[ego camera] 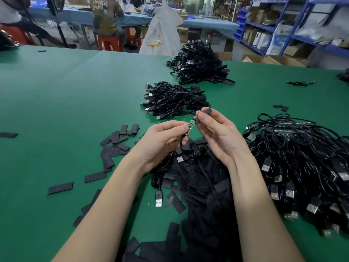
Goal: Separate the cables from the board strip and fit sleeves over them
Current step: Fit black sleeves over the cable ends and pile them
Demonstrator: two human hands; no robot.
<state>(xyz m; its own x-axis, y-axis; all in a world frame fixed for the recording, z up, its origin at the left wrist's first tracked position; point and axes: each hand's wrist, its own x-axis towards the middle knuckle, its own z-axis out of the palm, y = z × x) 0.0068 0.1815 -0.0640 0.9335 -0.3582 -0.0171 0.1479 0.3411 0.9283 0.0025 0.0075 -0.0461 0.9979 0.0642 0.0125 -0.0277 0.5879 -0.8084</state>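
Observation:
My left hand [162, 138] pinches a small green circuit board [189, 126] at the end of a black cable [181, 146] that hangs down to the table. My right hand [217, 133] holds a flat black sleeve [204, 113] between thumb and fingers, its lower end touching the board's tip. Both hands are raised above a heap of loose black sleeves [200, 186]. A USB plug [158, 200] of a cable lies on the mat beneath my left wrist.
The green mat [66, 101] carries two piles of sleeved cables [173, 99] [200, 63] ahead of me and a big heap of cables with USB plugs [302, 161] at the right. Scattered sleeves [113, 146] lie at the left. People sit at a far table; blue shelves stand at the right.

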